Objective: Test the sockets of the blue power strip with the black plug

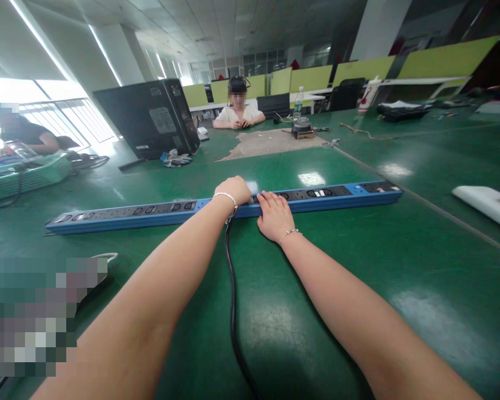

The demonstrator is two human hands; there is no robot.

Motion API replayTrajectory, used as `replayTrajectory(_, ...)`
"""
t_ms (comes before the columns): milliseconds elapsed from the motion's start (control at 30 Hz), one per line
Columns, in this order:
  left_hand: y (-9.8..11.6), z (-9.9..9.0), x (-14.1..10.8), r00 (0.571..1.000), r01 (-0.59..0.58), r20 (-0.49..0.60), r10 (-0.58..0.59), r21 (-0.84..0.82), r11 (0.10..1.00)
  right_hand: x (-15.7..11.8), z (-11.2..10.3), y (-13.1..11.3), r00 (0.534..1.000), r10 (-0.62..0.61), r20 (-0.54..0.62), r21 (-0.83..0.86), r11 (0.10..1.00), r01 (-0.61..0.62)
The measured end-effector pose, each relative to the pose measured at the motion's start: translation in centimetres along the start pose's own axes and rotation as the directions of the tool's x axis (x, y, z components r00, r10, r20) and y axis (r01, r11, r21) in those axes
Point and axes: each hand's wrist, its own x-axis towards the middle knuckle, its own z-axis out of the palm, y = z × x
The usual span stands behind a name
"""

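Note:
A long blue power strip [166, 217] with black sockets lies across the green table. My left hand [235, 190] is closed in a fist over its middle, around the end of a black power cable [232, 289]. That end is hidden in the fist, so I cannot tell how it sits against the sockets. The cable runs down from under the wrist towards me. Just to the right, my right hand [274, 215] lies on the strip, its fingers stretched over the top sockets and its palm at the near edge.
A black computer case [150, 119] stands at the back left, gloves [175, 159] beside it. A green basket [29, 176] is at far left, a white object [485, 205] at right. Across the table sits a person [238, 114] near a bottle [299, 103]; another person is at left.

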Motion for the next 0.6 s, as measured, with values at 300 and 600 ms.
replayTrajectory(300, 0.3, 0.3, 1.1, 0.997, -0.008, 0.081, 0.007, 0.018, 1.0, 0.0, -0.1, 0.0, 1.0, 0.001, 0.004, 0.005, 1.0, -0.001)
replayTrajectory(600, 0.2, 1.8, -1.7, 0.993, 0.084, -0.074, -0.089, -0.076, 0.994, 0.1, -0.3, -0.3, 1.0, 0.027, -0.006, 0.064, 0.998, -0.027)
